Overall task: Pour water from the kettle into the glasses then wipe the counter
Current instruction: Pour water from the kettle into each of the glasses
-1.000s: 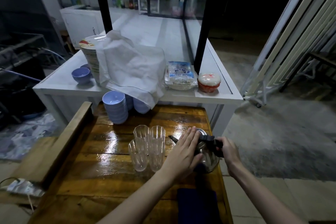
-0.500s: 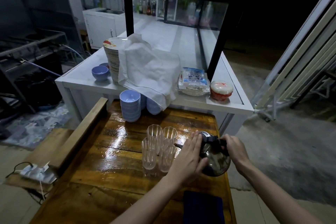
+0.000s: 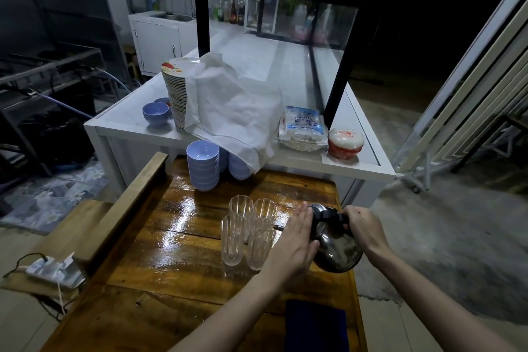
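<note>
A dark metal kettle [image 3: 338, 251] is tilted to the left, its thin spout tip almost over the nearest of several clear ribbed glasses [image 3: 247, 230] clustered on the glossy wooden counter [image 3: 183, 237]. My right hand [image 3: 363, 226] grips the kettle's black handle. My left hand [image 3: 295, 240] lies flat against the kettle's lid and left side, fingers together. A dark blue cloth [image 3: 315, 326] lies on the counter's near right part, next to my left forearm. No water stream can be made out.
Stacks of lilac bowls [image 3: 203, 164] stand at the counter's far edge. Behind is a white table [image 3: 368, 164] with a plate stack [image 3: 175, 97], white cloth [image 3: 237, 111], plastic packet [image 3: 304, 128], red-white container [image 3: 345, 143] and glass case. A power strip [image 3: 48, 267] lies left.
The kettle has tipped further toward the glasses, with both hands still on it. The camera view has shifted, so the scene sits more to the right.
</note>
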Available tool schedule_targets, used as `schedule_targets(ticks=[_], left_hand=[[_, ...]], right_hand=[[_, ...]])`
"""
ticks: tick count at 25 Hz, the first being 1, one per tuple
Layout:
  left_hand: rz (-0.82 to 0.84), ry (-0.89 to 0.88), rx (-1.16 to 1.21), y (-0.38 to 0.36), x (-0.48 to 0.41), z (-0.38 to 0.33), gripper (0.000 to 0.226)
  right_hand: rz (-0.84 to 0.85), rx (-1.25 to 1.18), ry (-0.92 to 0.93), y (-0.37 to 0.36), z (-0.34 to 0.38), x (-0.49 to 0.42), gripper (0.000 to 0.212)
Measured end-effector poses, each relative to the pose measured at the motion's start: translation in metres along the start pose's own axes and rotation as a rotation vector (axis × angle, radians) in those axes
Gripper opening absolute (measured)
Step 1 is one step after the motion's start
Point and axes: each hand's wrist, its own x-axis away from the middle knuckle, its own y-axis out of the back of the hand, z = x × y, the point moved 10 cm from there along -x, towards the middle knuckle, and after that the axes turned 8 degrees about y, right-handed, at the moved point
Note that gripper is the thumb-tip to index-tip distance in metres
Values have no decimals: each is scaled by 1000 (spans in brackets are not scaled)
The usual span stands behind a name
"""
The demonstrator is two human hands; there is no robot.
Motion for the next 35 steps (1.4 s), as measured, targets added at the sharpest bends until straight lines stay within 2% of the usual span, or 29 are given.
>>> schedule_targets(ticks=[19, 24, 35], left_hand=[[-40, 92, 137, 3, -2, 2, 64], [-47, 110, 182, 3, -3, 4, 64], [-61, 101, 157, 5, -10, 5, 64]], right_hand=[[6, 145, 154, 1, 29, -21, 41], [4, 195, 199, 2, 40, -26, 47], [-5, 178, 184, 3, 40, -29, 46]])
